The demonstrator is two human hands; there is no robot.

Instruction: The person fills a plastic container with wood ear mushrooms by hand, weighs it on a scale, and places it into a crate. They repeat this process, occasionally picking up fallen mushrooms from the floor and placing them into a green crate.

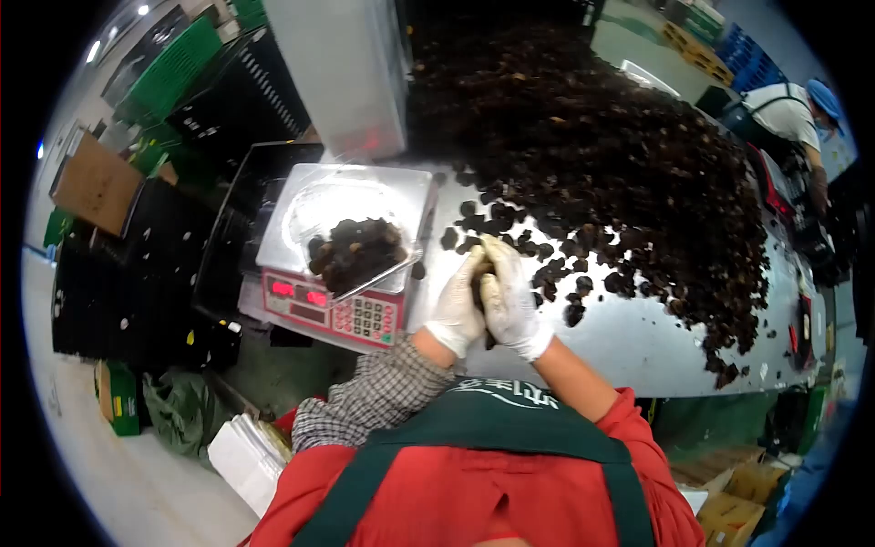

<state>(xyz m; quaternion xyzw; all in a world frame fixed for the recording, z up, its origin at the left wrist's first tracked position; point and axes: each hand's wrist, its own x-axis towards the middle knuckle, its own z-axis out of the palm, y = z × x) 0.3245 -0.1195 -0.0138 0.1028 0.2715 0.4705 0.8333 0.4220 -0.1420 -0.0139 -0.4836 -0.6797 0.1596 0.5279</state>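
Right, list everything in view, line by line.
Heap: one, black-brown bits, across the metal table.
Scale: one, grey, red digits, by the table's left end.
Clear tray: one, on the scale, holding similar bits.
Crates: several black, left; green ones behind.
Cardboard box: one, brown, far left.
Co-worker: one, white top, blue cap, far right.
Left hand, right hand: white-gloved, cupped together around a few dark pieces.

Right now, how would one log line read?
left hand, right hand: gloved, pressed together around dark pieces | scale: tray part-filled | table: pile
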